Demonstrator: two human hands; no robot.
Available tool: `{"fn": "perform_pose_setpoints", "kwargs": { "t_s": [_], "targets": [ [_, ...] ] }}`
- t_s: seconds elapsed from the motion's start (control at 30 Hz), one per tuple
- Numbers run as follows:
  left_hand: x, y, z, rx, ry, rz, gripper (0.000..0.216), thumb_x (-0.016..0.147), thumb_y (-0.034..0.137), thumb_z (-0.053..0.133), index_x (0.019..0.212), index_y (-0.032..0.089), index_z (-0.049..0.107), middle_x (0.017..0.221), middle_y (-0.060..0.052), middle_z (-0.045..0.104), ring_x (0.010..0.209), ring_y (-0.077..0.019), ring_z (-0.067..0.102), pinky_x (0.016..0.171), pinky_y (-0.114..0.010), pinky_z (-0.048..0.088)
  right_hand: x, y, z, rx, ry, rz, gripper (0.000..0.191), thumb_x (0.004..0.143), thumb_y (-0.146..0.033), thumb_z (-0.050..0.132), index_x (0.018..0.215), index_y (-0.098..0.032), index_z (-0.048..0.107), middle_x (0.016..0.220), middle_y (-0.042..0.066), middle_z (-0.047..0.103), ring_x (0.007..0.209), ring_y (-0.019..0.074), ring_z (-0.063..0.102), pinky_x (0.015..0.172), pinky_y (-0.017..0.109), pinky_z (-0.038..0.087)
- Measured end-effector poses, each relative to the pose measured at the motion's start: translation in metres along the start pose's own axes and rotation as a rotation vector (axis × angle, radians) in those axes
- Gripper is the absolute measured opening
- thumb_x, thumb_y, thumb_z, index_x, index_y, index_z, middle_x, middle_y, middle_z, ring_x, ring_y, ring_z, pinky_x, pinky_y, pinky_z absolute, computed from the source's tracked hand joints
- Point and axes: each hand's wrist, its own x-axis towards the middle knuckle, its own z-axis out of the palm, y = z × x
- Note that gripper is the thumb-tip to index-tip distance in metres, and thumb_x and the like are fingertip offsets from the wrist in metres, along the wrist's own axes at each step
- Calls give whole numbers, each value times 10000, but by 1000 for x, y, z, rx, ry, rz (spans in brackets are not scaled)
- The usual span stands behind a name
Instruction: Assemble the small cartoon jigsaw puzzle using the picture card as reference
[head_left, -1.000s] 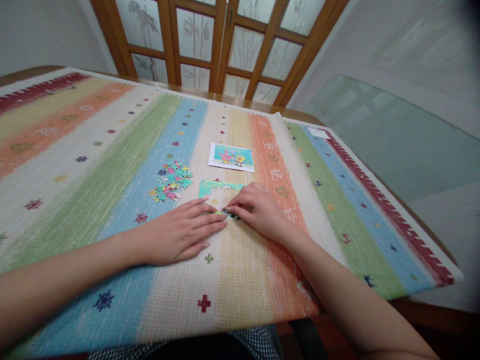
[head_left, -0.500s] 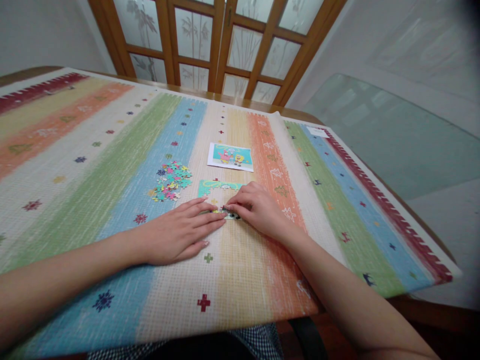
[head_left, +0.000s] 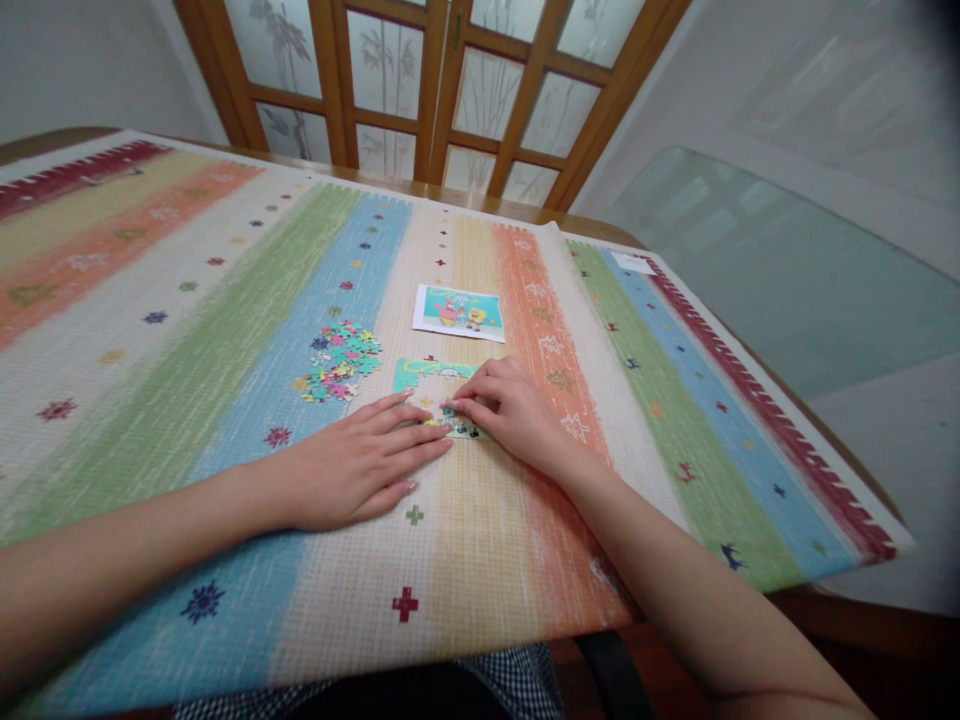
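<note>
A partly joined jigsaw puzzle (head_left: 429,376) lies on the striped cloth in the middle of the table. My left hand (head_left: 358,467) rests flat on the cloth, fingers stretched out, its tips touching the puzzle's lower edge. My right hand (head_left: 507,410) is curled, its fingertips pinched on a small puzzle piece (head_left: 453,415) at that same lower edge. A heap of loose puzzle pieces (head_left: 341,360) sits just left of the puzzle. A small reference picture (head_left: 459,311) with cartoon figures lies beyond it.
The striped cloth (head_left: 187,330) covers the whole table and hangs to its edges. Wooden-framed frosted glass doors (head_left: 442,90) stand behind the table. A glass tabletop (head_left: 765,270) lies to the right.
Both hands stay at the puzzle's lower edge. My right fingertips have shifted slightly on the piece; the view has drifted a little.
</note>
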Motion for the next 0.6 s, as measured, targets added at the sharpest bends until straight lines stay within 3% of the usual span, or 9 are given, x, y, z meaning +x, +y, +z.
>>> {"fn": "perform_pose_setpoints", "kwargs": {
  "t_s": [0.23, 0.6],
  "targets": [
    [0, 0, 1, -9, 2, -2, 537, 1067, 384, 404, 1567, 193, 359, 1575, -41, 471, 1458, -255, 371, 1274, -432, 79, 1, 8, -7, 78, 30, -3, 68, 913, -296, 742, 902, -266, 802, 866, 47, 671, 936, 232, 563, 863, 396, 425],
    [-1, -1, 2, 11, -11, -2, 544, 1073, 408, 385, 1571, 191, 349, 1600, -24, 437, 1467, -253, 345, 1274, -425, 43, 1, 9, -6, 33, -61, 1, 106, 929, -319, 721, 904, -274, 814, 897, 58, 666, 955, 233, 556, 886, 413, 424]
  ]
}}
